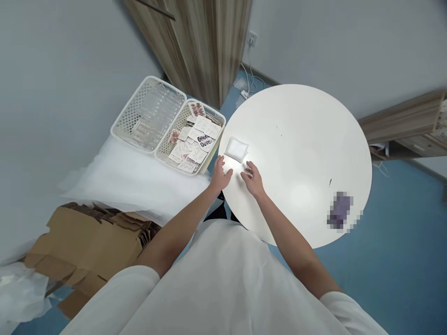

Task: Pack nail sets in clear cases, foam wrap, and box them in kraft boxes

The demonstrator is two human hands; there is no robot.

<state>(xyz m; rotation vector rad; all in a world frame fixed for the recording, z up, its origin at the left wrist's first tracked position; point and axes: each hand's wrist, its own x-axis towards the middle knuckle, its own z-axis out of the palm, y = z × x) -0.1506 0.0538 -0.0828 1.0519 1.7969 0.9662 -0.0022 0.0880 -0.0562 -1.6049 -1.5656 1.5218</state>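
A small white foam-wrapped packet (236,149) lies flat near the left edge of the round white table (300,139). My left hand (220,175) is just in front of the packet's left side, fingers apart and holding nothing. On the other side, my right hand (253,178) hovers close to the packet's near right corner, its fingers slightly curled and apart. Neither hand appears to grip the packet. What is inside the wrapping cannot be made out.
Left of the table, one white basket (120,114) holds clear plastic cases; another basket (161,153) holds printed cards. White foam sheets (139,174) lie before them, with flattened cardboard boxes (94,244) nearer me. A blurred purple item (340,210) sits at the table's right.
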